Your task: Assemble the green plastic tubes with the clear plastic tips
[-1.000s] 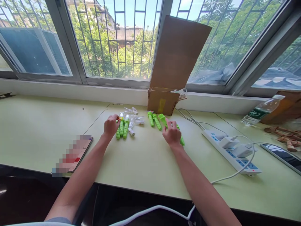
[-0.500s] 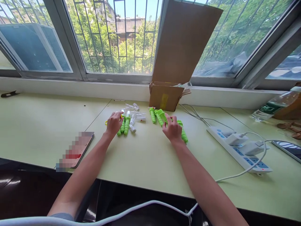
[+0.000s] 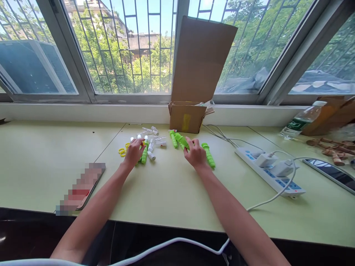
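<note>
My left hand (image 3: 134,152) is over a row of green ribbed plugs with white tops, its fingers bent together at them. A bit of yellow shows at the fingertips, but what they hold is partly hidden. One green plug (image 3: 144,155) stands out just right of that hand. Yellow rings (image 3: 122,152) lie to its left, and clear plastic tubes with white caps (image 3: 151,155) to its right. My right hand (image 3: 195,154) has its thumb and fingers closed around a tilted green ribbed plug (image 3: 181,140). Another green plug (image 3: 173,139) lies left of it, and one more (image 3: 208,156) right.
Behind the plugs stands an open cardboard box (image 3: 184,117), its flap upright against the window. A white power strip (image 3: 270,171) with plugged chargers and cables lies right, near a phone (image 3: 332,173), a water bottle (image 3: 301,122) and wooden pieces (image 3: 330,149). Another phone (image 3: 85,188) lies left.
The view has shifted, so the table's things sit further left. The yellow rings and the rightmost green plug show more fully beside my hands. My right hand stays on its green plug.
</note>
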